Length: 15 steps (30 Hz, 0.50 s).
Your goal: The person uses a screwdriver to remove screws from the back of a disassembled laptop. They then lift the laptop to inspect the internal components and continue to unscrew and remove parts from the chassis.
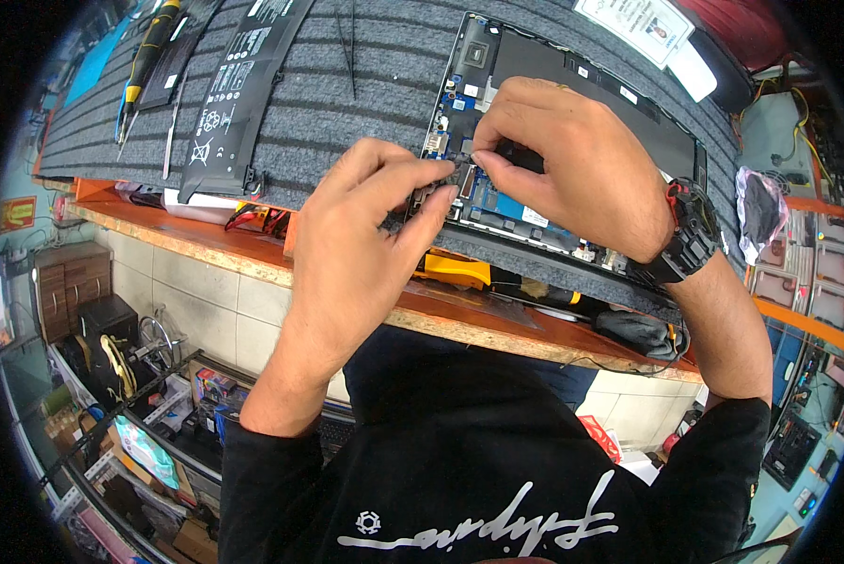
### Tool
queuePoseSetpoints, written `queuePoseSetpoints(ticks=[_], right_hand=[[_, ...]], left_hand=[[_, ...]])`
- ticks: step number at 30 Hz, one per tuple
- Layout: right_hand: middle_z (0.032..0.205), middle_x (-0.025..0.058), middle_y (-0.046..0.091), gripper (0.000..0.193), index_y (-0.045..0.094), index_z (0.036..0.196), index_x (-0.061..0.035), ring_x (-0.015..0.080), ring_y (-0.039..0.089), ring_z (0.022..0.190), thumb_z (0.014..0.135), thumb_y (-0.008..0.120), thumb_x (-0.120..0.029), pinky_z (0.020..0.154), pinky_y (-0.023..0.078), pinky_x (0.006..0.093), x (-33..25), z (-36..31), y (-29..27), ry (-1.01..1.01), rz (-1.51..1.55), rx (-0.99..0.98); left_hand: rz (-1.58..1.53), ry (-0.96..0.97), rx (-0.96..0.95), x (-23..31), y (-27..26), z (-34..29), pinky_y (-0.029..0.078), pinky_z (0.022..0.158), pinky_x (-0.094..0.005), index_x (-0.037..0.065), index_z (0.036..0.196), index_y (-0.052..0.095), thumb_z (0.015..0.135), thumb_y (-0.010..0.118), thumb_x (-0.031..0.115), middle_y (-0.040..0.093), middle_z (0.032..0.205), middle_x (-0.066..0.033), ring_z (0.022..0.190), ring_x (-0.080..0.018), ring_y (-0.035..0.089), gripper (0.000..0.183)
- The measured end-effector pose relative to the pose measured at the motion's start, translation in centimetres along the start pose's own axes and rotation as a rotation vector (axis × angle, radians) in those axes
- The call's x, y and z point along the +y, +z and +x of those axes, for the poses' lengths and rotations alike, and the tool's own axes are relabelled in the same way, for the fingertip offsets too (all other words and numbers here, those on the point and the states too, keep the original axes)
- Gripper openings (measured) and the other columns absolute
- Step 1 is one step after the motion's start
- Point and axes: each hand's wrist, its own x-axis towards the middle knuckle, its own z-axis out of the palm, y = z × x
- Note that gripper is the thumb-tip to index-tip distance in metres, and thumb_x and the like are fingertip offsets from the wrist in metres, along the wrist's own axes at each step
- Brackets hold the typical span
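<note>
An opened laptop (572, 66) lies on the ridged grey mat, its circuit board and inner parts bare. My left hand (365, 207) reaches over the laptop's near left corner, thumb and forefinger closed around something small and dark at the board's edge. Just right of those fingertips, my right hand (563, 155) is bent in a pinch low over the board. What sits between its fingertips is too small to make out. Under that hand shows a blue part of the board (506, 207), partly hidden by the fingers.
Left on the mat (356, 122) are a black laptop battery (238, 103), a yellow-and-black screwdriver (149, 52) and slim metal tweezers (173, 141). An identity card (643, 28) lies beyond the laptop. A wooden shelf below the mat's edge holds a yellow-and-black tool (455, 270) and a dark pouch (636, 332).
</note>
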Motion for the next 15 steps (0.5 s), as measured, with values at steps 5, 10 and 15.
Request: queuePoseSetpoints(ticks=[5,10,15], right_hand=[[0.091,0.0110,0.065,0.011,0.068,0.090,-0.0046,0.0331,0.067,0.091,0.088,0.071,-0.014,0.078,0.056,0.0436,-0.1,0.0,-0.1,0.006,0.006,-0.005],[0.091,0.0105,0.065,0.010,0.068,0.090,-0.0049,0.0330,0.067,0.090,0.088,0.071,-0.015,0.076,0.056,0.0436,0.0,0.0,0.0,-0.007,0.007,0.011],[0.090,0.0103,0.065,0.010,0.067,0.089,-0.0050,0.0330,0.067,0.089,0.088,0.071,-0.014,0.075,0.055,0.0438,0.0,-0.1,0.0,-0.014,0.002,0.021]], left_hand=[[0.019,-0.005,0.012,0.3,0.1,0.0,0.038,0.057,-0.0234,0.004,0.111,0.077,0.085,0.081,0.001,0.067,0.091,-0.0016,0.072,-0.0077,0.053,0.027],[-0.039,-0.067,0.035,0.7,0.3,0.1,0.037,0.057,-0.0238,0.003,0.110,0.077,0.085,0.080,0.001,0.066,0.086,-0.0016,0.069,-0.0073,0.051,0.025],[-0.014,-0.082,-0.009,1.0,-0.1,0.4,0.049,0.061,-0.0298,0.003,0.111,0.075,0.086,0.078,0.001,0.069,0.089,-0.0068,0.067,-0.0148,0.060,0.025]])
